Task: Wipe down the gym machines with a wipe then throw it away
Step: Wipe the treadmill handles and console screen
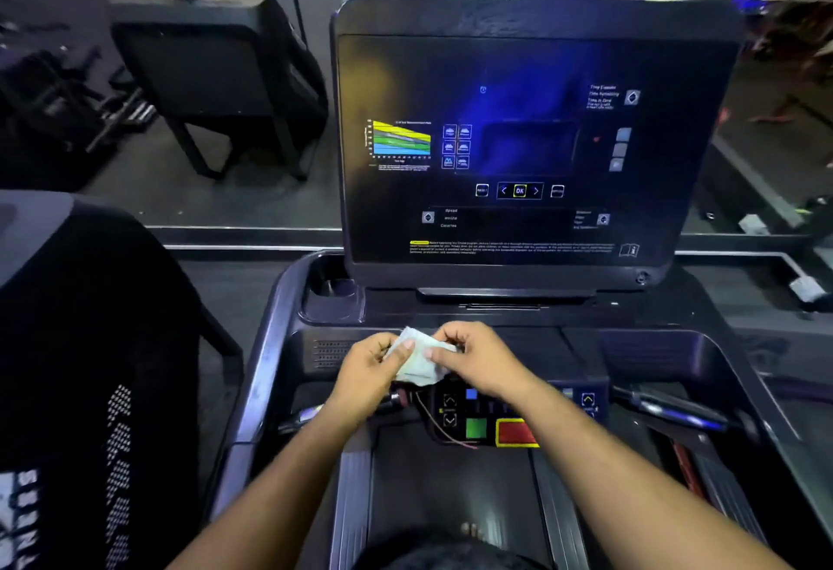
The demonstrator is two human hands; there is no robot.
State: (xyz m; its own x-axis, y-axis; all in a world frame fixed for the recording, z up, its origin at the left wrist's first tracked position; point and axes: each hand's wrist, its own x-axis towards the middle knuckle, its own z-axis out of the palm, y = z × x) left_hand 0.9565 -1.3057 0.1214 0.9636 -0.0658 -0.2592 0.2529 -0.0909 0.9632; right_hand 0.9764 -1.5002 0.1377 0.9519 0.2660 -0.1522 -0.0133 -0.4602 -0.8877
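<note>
I stand on a dark treadmill [266, 344], facing its big console panel [518, 73] with a coloured chart and an OK button. A pale, crumpled wipe [419, 360] is held in front of me over the lower control strip. My left hand [369, 371] pinches its left side with the thumb on top. My right hand [478, 360] grips its right side with fingers curled over the upper edge. Both hands hover just above the small panel with the green button [476, 427] and the red stop button [516, 433].
A cup holder [331, 294] sits at the console's left base. Handlebars run along both sides [676, 409]. Another machine's dark console [81, 299] stands at my left. A black padded seat [212, 73] and floor equipment lie beyond.
</note>
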